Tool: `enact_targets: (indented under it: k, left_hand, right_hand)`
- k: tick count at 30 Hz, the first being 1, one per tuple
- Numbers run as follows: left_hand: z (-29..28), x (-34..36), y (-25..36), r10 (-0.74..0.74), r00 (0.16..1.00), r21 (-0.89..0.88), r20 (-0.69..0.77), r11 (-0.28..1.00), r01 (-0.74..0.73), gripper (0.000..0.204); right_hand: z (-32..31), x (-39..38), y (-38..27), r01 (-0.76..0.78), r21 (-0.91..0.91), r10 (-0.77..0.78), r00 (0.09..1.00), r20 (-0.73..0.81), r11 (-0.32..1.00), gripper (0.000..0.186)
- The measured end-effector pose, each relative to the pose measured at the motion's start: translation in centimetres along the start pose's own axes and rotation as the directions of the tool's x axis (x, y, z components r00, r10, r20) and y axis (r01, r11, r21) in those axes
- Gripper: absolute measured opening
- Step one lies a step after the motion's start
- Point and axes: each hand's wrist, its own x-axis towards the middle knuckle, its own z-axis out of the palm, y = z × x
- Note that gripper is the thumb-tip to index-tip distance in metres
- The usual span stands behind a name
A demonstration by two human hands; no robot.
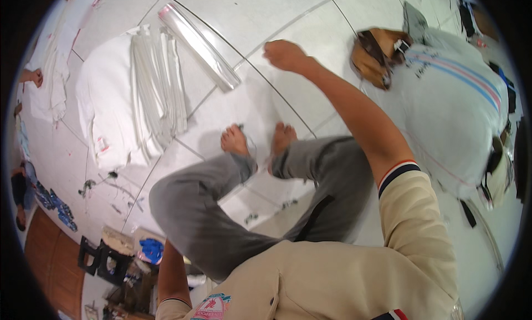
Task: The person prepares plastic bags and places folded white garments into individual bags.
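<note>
A striped white sack [450, 123] is resting toward three o'clock; a brown door [55, 259] is standing toward eight.

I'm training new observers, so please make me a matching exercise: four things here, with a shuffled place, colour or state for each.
1. Right hand
2. Shiny roll
3. Bulky sack
4. Folded cloth

A. Pale, with blue and pink stripes
B. White, stacked in layers
C. Held out right of the roll
D. Silvery, between cloth and hand

Pairs: 1-C; 2-D; 3-A; 4-B
</note>
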Motion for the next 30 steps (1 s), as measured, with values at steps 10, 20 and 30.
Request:
enact_targets:
  k: [10,20,30]
  left_hand:
    - [21.2,21.4,-0.6,0.473,0.88,0.824,-0.038,0.514,-0.24,0.054]
    - [-8.0,30.2,-23.9,-0.227,0.297,0.007,-0.927,0.783,0.621,0.074]
    - [-10.9,38.4,-30.4,-0.279,0.141,0.219,-0.95,-0.915,-0.339,0.083]
  right_hand:
    - [11.0,13.7,-15.4,-0.073,0.059,0.09,0.927,-0.363,0.996,0.091]
    - [12.5,12.6,-14.9,-0.239,0.354,0.341,0.903,-0.26,0.904,0.071]
    - [11.8,8.2,-23.5,0.033,0.934,0.624,0.735,-0.264,0.356,0.054]
